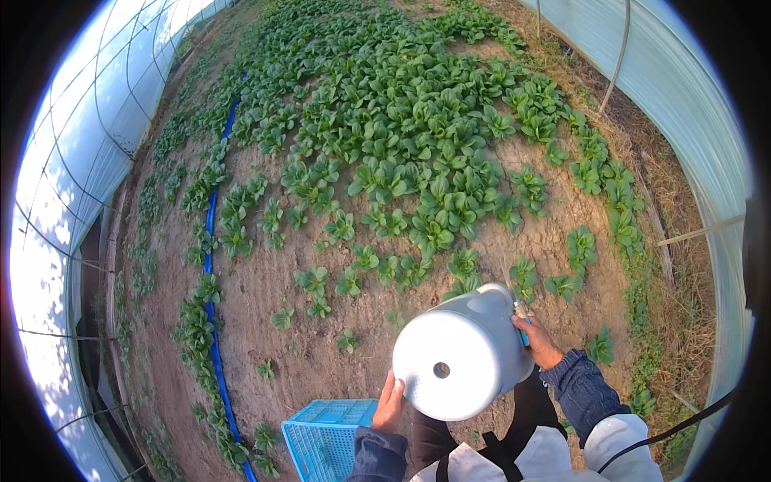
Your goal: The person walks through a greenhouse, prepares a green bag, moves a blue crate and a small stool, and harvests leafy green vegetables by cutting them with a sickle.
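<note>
Between my two hands is a pale grey plastic stool, tipped so its round white seat with a small centre hole faces me. My left hand is closed against the near left edge of the seat. On the far right side of the stool my right hand is closed. A small tool with a blue handle also sits in that hand, against the stool; its exact kind is hard to make out. Just left of my left forearm, a light blue plastic crate rests on the soil.
Leafy green plants grow thickly ahead, thinning into scattered ones nearer me. A flat blue hose runs lengthwise along the left. Plastic tunnel walls curve up on both sides. Dry straw lies along the right edge.
</note>
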The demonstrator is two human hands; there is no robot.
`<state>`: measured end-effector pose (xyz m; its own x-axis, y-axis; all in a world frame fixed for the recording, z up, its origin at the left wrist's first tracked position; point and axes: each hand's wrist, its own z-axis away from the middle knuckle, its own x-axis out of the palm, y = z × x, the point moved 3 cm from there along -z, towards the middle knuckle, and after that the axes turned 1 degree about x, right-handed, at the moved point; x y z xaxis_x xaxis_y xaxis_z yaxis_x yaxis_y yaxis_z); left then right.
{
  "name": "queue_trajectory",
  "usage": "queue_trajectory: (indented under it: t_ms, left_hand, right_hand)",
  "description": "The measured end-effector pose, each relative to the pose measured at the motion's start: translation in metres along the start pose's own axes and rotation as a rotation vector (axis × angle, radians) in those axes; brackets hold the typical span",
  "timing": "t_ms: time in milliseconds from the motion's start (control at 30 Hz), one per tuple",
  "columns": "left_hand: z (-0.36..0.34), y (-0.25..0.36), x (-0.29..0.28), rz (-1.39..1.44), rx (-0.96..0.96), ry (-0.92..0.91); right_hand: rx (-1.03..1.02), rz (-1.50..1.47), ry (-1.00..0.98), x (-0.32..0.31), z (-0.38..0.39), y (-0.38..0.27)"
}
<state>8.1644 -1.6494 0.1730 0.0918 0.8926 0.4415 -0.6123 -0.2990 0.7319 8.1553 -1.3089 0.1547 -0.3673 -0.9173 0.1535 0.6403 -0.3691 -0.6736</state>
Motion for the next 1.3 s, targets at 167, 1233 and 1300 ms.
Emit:
queue_trajectory:
  t_ms: [167, 1233, 1300]
  left_hand:
    - [-0.047, -0.005, 0.060, -0.587, 0.022, -0.024]
    - [-0.070, -0.402, -0.112, -0.965, -0.455, 0.085]
    - [-0.062, -0.391, -0.108, -1.042, -0.425, 0.209]
  right_hand:
    - [0.092, 0.171, 0.021, -0.053, -0.015, 0.014]
    - [-0.229, 1.080, -0.319, -0.054, -0.208, 0.311]
    - [-0.172, 1.095, -0.332, -0.062, -0.203, 0.270]
